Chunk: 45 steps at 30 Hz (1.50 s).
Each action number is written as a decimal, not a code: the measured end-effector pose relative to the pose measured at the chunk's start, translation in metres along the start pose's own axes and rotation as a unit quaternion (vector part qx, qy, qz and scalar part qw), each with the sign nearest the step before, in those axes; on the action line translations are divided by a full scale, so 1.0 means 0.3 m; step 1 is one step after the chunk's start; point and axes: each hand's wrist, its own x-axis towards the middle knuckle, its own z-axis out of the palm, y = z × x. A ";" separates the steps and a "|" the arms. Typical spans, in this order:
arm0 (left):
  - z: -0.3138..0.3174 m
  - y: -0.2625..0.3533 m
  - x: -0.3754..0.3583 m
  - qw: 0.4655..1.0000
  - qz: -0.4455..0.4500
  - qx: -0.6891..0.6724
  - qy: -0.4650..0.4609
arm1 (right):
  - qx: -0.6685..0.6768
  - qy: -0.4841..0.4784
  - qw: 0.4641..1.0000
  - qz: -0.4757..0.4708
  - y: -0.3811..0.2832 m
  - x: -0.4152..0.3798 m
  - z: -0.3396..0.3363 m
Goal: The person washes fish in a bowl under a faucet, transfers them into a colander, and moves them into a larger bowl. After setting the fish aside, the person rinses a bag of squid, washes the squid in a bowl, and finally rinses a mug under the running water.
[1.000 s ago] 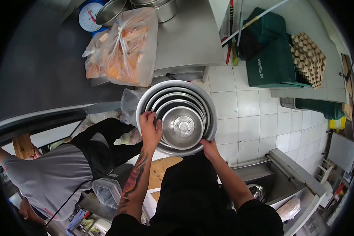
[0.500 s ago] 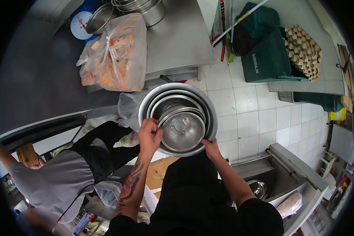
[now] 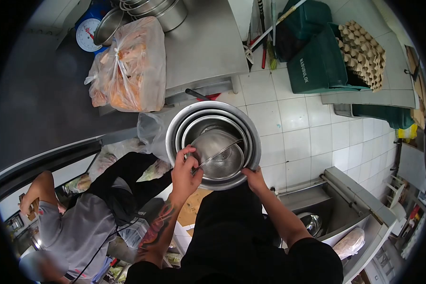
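Note:
A wide metal basin (image 3: 173, 124) with several smaller metal bowls nested inside it is in front of my body. My left hand (image 3: 185, 174) pinches the rim of a small metal bowl (image 3: 208, 142), which stands tipped up on its side within the nest. Below that raised rim lies another small bowl (image 3: 228, 165) with what look like fine holes, partly hidden by the tipped one. My right hand (image 3: 254, 180) grips the near right rim of the basin, thumb on top. The fingers under the basin are hidden.
A steel table (image 3: 203, 47) at upper left holds a tied plastic bag of orange-pink food (image 3: 132, 71), pots (image 3: 173, 16) and a dial scale (image 3: 88, 34). Another person (image 3: 80, 232) in grey works at lower left. Right are a green bin (image 3: 312, 66), egg trays (image 3: 362, 52) and a sink (image 3: 312, 199).
My left hand has lifted one edge of the top small bowl, tipping it onto its side and uncovering the bowl beneath. My right hand stays on the basin rim. The other person's arm has shifted.

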 end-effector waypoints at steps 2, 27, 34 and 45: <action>0.015 0.018 0.005 0.999 -0.030 -0.033 0.005 | -0.011 0.006 1.000 -0.015 0.021 0.012 -0.026; -0.022 -0.070 0.187 0.993 -0.035 0.107 -0.028 | -0.027 -0.034 0.999 -0.012 -0.051 -0.081 -0.112; -0.003 -0.047 0.192 0.995 0.004 0.104 0.004 | 0.040 -0.044 0.998 -0.004 -0.030 -0.085 -0.102; 0.014 -0.073 0.199 0.985 -0.141 -0.001 -0.104 | 0.018 -0.024 0.998 -0.053 -0.034 -0.103 -0.143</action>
